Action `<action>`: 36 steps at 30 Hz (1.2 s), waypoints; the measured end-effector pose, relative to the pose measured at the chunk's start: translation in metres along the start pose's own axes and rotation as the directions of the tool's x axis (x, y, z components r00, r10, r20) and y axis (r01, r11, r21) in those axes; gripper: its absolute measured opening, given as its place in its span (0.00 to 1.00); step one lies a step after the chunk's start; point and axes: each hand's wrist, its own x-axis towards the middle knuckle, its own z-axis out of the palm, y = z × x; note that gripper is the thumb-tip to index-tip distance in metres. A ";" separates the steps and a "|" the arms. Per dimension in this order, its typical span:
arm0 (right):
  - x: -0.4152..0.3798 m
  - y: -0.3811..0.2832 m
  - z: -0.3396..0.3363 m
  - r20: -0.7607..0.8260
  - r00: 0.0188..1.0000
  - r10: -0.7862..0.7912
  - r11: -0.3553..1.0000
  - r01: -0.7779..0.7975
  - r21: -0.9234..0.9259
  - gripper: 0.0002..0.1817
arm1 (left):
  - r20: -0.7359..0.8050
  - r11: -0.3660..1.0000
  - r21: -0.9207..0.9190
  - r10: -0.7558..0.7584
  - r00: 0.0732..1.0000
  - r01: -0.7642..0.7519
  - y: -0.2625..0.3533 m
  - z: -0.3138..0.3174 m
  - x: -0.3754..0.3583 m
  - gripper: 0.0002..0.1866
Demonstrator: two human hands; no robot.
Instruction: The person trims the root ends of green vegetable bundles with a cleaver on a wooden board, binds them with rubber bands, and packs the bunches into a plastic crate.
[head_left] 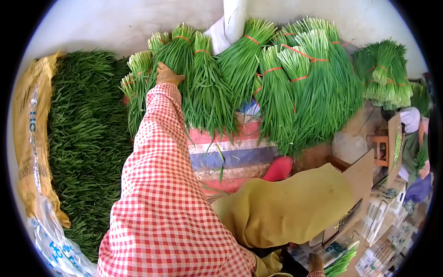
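My left hand (169, 75), in a red-and-white checked sleeve, reaches out to the upper left. Its thumb and fingers are spread against a banded bundle of long green leaves (179, 53), among smaller bundles. Another bundle (207, 87) with a red band lies just right of it. Low in the view, my right hand (316, 262) is dark and partly cut off near the bottom edge, over printed paper and left of a loose green bunch (342, 263). How its fingers are held is unclear.
A thick mass of leaves (85, 138) fills the left side beside a yellow sack (34, 124). More bundles (318, 78) lean along the wall by a white pipe (234, 21). A striped sheet (230, 159), cardboard (357, 184) and another person (410, 138) are in view.
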 end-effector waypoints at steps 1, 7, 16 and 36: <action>-0.001 -0.003 0.007 0.011 1.000 0.008 1.000 -0.008 0.009 0.17 | 0.050 0.998 0.031 -0.055 0.997 0.053 0.001 -0.001 0.005 0.60; 0.000 -0.018 0.033 0.035 0.993 0.115 0.981 -0.119 0.153 0.17 | 0.081 0.997 -0.058 0.050 0.995 -0.046 0.000 -0.004 0.057 0.27; 0.027 -0.144 -0.047 -0.226 0.968 -0.109 0.924 0.182 0.336 0.15 | 0.286 0.422 -0.903 0.438 0.852 0.086 0.035 -0.166 -0.126 0.21; -0.057 -0.232 -0.124 -0.792 0.530 0.304 -0.531 0.784 0.321 0.45 | 0.190 -0.493 0.208 0.868 -0.459 -0.845 0.171 -0.210 -0.513 0.42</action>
